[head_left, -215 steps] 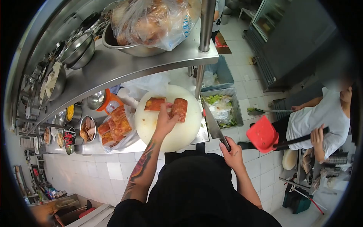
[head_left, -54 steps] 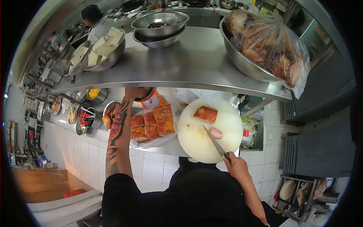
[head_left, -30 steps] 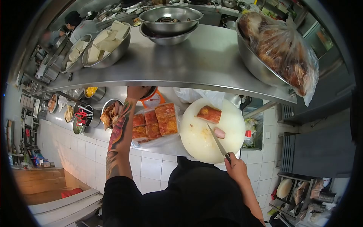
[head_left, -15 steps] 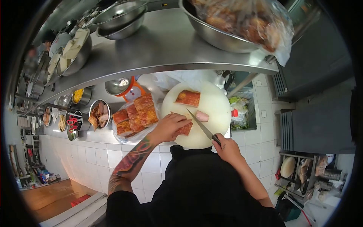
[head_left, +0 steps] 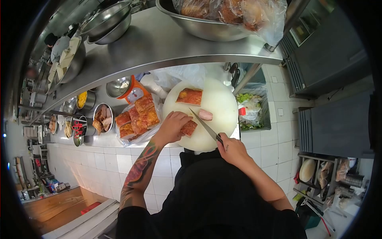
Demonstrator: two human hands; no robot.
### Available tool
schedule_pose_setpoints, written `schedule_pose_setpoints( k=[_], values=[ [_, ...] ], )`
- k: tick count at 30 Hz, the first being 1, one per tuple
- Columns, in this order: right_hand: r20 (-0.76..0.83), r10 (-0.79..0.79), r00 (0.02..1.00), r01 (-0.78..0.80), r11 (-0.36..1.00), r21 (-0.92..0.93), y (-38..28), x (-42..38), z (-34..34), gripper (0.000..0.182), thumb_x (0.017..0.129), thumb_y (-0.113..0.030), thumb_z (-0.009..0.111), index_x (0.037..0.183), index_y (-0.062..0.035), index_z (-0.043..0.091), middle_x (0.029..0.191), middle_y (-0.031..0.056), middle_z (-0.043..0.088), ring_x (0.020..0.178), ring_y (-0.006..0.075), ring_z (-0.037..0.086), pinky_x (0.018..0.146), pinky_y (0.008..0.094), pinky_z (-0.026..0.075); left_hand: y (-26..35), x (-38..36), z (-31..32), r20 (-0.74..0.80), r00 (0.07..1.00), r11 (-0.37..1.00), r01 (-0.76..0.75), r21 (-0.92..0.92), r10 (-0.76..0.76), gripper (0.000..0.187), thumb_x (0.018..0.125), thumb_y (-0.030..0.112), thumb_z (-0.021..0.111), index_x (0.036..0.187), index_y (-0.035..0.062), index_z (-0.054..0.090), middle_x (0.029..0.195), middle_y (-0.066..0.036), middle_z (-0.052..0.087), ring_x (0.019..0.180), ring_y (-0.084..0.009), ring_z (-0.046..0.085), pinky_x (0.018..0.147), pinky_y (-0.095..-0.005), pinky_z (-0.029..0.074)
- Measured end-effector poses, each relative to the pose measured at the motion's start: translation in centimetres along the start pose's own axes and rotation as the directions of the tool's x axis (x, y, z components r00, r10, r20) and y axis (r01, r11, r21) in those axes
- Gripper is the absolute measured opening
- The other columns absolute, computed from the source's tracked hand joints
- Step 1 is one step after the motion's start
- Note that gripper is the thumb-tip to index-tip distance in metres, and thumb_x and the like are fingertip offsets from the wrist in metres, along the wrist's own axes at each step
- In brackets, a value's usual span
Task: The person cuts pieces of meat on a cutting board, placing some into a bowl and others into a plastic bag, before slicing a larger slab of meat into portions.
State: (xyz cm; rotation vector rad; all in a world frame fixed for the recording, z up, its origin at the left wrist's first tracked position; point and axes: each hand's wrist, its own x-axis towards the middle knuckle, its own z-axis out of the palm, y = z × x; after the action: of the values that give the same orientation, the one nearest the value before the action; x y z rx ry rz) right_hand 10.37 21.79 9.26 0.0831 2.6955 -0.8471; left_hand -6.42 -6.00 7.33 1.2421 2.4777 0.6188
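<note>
My left hand (head_left: 173, 126) is closed on the left side of a small piece of crisp-skinned roast pork (head_left: 189, 128), near the front left of a round white cutting board (head_left: 225, 101). In my right hand (head_left: 233, 149) is a kitchen knife (head_left: 205, 125), gripped by its dark handle. The blade slants up and left across the board, just right of the held pork. Past the blade lies a small pale chunk of meat (head_left: 205, 115). A larger slab of roast pork (head_left: 189, 96) rests at the board's back left.
Left of the board, several roast pork slabs (head_left: 142, 115) lie on plastic. Beyond are an orange scale (head_left: 135, 91), a bowl of meat pieces (head_left: 104, 118) and red-handled scissors (head_left: 78, 127). A steel shelf (head_left: 167, 46) overhangs the back. A bin with greens (head_left: 254, 109) stands right.
The whole view has shifted slightly, so the board sits a little further up and left. My left fingers have drawn back somewhat, baring more of the pork piece. The knife keeps much the same slant.
</note>
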Motion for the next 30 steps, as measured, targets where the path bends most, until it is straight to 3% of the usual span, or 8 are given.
schedule_pose_setpoints(
  k=[2, 5, 11, 13, 15, 17, 21, 30],
  values=[
    [0.012, 0.001, 1.0, -0.001, 1.0, -0.005, 0.1, 0.0, 0.0, 0.031, 0.108, -0.026, 0.062, 0.129, -0.0036, 0.057, 0.082, 0.0237, 0.075, 0.079, 0.0481, 0.073, 0.075, 0.0596, 0.056, -0.4, 0.2, 0.6, 0.025, 1.0, 0.999, 0.005, -0.048, -0.004, 0.081, 0.073, 0.002, 0.088, 0.149, 0.009, 0.061, 0.149, -0.017, 0.059, 0.143, -0.0404, 0.052, 0.119, -0.0526, 0.045],
    [-0.002, 0.009, 1.0, -0.009, 1.0, -0.002, 0.2, -0.3, 0.3, 0.03, 0.109, -0.026, 0.06, 0.129, -0.0039, 0.057, 0.083, 0.0236, 0.075, 0.08, 0.048, 0.073, 0.075, 0.0602, 0.056, -0.6, -0.7, 2.4, -0.248, 0.968, 0.999, 0.04, -0.034, -0.047, 0.073, 0.071, -0.002, 0.087, 0.139, 0.0094, 0.065, 0.142, -0.017, 0.06, 0.135, -0.0416, 0.055, 0.113, -0.0544, 0.048],
    [-0.043, -0.003, 0.999, 0.005, 0.999, 0.045, 0.5, -1.3, 1.0, 0.031, 0.108, -0.024, 0.062, 0.131, -0.0039, 0.056, 0.086, 0.0223, 0.076, 0.081, 0.0477, 0.073, 0.075, 0.0601, 0.056, 1.8, -5.5, 3.7, -0.447, 0.895, 0.997, 0.033, 0.068, 0.001, 0.067, 0.074, -0.007, 0.08, 0.138, 0.0077, 0.065, 0.161, -0.021, 0.045, 0.146, -0.0491, 0.046, 0.12, -0.0551, 0.045],
    [-0.06, -0.024, 0.998, 0.026, 0.999, 0.037, 0.3, -1.6, 0.9, 0.032, 0.107, -0.024, 0.063, 0.132, -0.0043, 0.057, 0.087, 0.0214, 0.076, 0.083, 0.0473, 0.073, 0.075, 0.0595, 0.056, 3.0, -7.3, 4.6, -0.495, 0.828, 0.963, 0.251, -0.094, -0.264, 0.068, 0.077, -0.006, 0.081, 0.141, 0.0073, 0.063, 0.171, -0.024, 0.032, 0.151, -0.0508, 0.041, 0.121, -0.0574, 0.044],
    [-0.079, -0.038, 0.996, 0.041, 0.998, 0.043, 0.1, -1.6, 0.9, 0.032, 0.107, -0.024, 0.063, 0.132, -0.0045, 0.058, 0.086, 0.0214, 0.076, 0.083, 0.0472, 0.073, 0.075, 0.0593, 0.056, 2.0, -7.8, 7.7, -0.52, 0.804, 0.956, 0.271, -0.112, -0.289, 0.072, 0.086, 0.0, 0.082, 0.151, 0.006, 0.052, 0.169, -0.025, 0.031, 0.153, -0.0441, 0.041, 0.119, -0.0554, 0.046],
    [-0.093, -0.054, 0.994, 0.059, 0.997, 0.046, -0.2, -1.4, 0.9, 0.032, 0.107, -0.024, 0.063, 0.133, -0.0048, 0.058, 0.086, 0.0215, 0.076, 0.084, 0.047, 0.073, 0.075, 0.0591, 0.056, 2.5, -6.8, 11.1, -0.434, 0.663, 0.645, 0.098, -0.758, -0.61, 0.076, 0.095, 0.008, 0.081, 0.158, 0.0021, 0.038, 0.164, -0.024, 0.035, 0.152, -0.0384, 0.042, 0.118, -0.0533, 0.048],
    [-0.044, -0.055, 0.997, 0.056, 0.998, 0.021, -1.5, -1.0, 0.2, 0.029, 0.107, -0.022, 0.063, 0.128, -0.003, 0.06, 0.082, 0.0213, 0.075, 0.079, 0.0455, 0.074, 0.072, 0.0578, 0.056, 3.4, -2.4, 9.9, -0.559, 0.687, 0.826, 0.107, -0.554, -0.464, 0.075, 0.1, 0.015, 0.08, 0.156, -0.0037, 0.034, 0.153, -0.023, 0.045, 0.14, -0.0343, 0.054, 0.115, -0.0465, 0.05],
    [-0.115, -0.201, 0.973, 0.194, 0.978, -0.076, -5.1, -4.5, -2.0, 0.033, 0.105, -0.02, 0.066, 0.128, 0.0034, 0.061, 0.068, 0.0142, 0.071, 0.058, 0.0364, 0.071, 0.054, 0.048, 0.055, 3.0, -1.6, 11.9, -0.494, 0.641, 0.728, 0.151, -0.668, -0.587, 0.07, 0.105, 0.016, 0.073, 0.158, -0.0045, 0.031, 0.147, -0.019, 0.046, 0.129, -0.0268, 0.055, 0.109, -0.0403, 0.05]
  ],
)
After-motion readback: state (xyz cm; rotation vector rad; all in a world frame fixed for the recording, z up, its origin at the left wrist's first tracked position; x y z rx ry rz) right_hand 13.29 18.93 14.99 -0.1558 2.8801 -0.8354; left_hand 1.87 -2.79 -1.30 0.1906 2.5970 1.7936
